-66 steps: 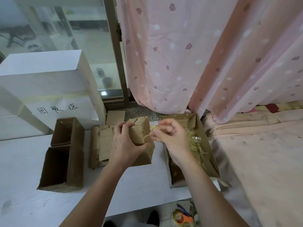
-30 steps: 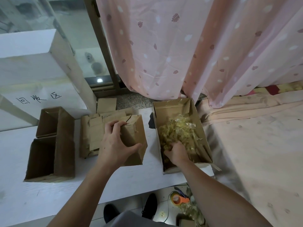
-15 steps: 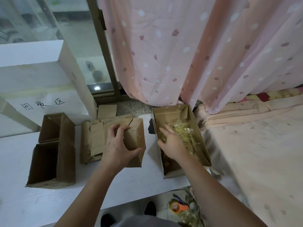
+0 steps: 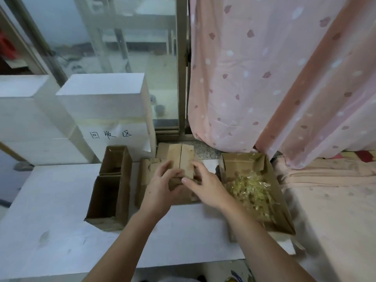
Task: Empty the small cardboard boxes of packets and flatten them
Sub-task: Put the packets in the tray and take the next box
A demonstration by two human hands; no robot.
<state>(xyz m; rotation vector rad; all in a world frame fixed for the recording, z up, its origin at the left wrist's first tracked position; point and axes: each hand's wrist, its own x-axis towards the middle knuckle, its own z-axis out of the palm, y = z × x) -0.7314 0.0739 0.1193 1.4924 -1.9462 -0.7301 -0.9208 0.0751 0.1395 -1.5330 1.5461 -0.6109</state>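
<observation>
From the head camera, the only view there is, both hands meet over one small cardboard box (image 4: 180,176) near the middle of the white bench (image 4: 50,231), toward its far edge. The left hand (image 4: 162,188) grips the box's near left side with curled fingers, and the right hand (image 4: 205,188) closes on it from the right, thumb across the near face. The hands sit close together with only the box between them. Its two top flaps stand open, pointing away toward the window (image 4: 126,58), so its long axis runs from the person toward the far edge. It looks emptied and ready to be pressed flat, I'd say, though I cannot see inside it.

Under and behind it lies a pile of flattened cardboard (image 4: 145,180), just to the left. Since both hands are equally near, the squash likely goes straight down onto that pile.

At the right edge of the bench sits a larger open box (image 4: 244,161) holding a heap of clear yellowish packets (image 4: 251,188), just beside the right wrist. Two more open small boxes (image 4: 107,192) stand end to end toward the left, well apart from the hands. A white box with handwriting (image 4: 109,110) stands at the far edge, and a pink curtain (image 4: 274,78) hangs beyond.
</observation>
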